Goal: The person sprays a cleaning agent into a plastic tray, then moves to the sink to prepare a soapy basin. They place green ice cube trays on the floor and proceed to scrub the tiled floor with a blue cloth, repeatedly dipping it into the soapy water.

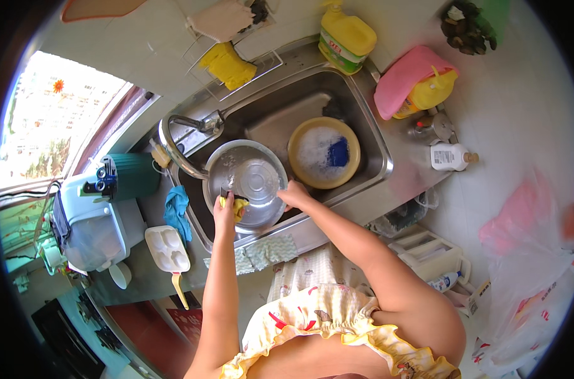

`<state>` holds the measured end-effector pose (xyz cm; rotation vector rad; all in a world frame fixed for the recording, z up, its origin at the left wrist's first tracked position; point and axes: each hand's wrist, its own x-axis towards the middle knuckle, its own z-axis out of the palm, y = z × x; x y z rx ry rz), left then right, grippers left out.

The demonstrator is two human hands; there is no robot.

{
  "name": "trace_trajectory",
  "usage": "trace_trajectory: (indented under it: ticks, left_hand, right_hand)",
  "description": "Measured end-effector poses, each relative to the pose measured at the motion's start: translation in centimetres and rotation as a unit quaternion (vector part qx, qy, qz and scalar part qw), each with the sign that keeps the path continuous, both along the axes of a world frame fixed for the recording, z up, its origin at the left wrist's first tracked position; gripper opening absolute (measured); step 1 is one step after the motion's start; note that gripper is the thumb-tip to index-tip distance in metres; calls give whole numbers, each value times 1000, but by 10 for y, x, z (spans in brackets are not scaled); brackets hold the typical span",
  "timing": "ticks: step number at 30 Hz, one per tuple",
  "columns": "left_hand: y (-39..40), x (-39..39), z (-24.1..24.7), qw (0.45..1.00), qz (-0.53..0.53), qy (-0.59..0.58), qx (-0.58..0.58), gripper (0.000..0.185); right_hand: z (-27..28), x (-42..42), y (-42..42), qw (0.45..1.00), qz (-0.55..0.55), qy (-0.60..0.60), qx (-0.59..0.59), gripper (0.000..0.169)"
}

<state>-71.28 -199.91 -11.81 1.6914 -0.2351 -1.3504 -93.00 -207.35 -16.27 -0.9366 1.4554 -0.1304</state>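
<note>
A round metal basin rests in the left part of the stainless steel sink, beneath the curved faucet. My right hand grips the basin's right rim. In my left hand is a yellow sponge or cloth, held at the near left inside of the basin. A small dark piece shows by the fingers, too unclear to name. To the right, a tan bowl holds white suds and a dark blue object, perhaps a sponge.
Behind the sink, a wire rack carries a yellow sponge. A yellow detergent jug and a white bottle stand along the counter. On the left lie a blue cloth and a sectioned pan. A patterned cloth covers the front edge.
</note>
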Motion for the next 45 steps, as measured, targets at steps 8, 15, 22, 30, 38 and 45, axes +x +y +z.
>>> trace_trajectory:
  ticks: [8, 15, 22, 30, 38, 45]
  left_hand:
    - [21, 53, -94, 989, 116, -10, 92, 72]
    - [51, 23, -57, 993, 86, -39, 75, 57]
    - [32, -36, -4, 996, 83, 11, -19, 40]
    - [60, -34, 44, 989, 105, -92, -55, 28]
    - [121, 5, 70, 972, 88, -210, -62, 34]
    - [131, 22, 76, 945, -30, -317, -80, 20]
  right_hand:
    - [-56, -13, -12, 994, -6, -101, -38, 39]
    - [-46, -138, -68, 861, 17, 428, -274, 57]
    - [-93, -202, -91, 971, -201, 40, 123, 41]
    - [-86, -190, -88, 985, -150, -39, 82, 23]
    - [6, -170, -48, 977, -201, -72, 5, 19]
    - [57, -177, 24, 949, -301, -91, -21, 24]
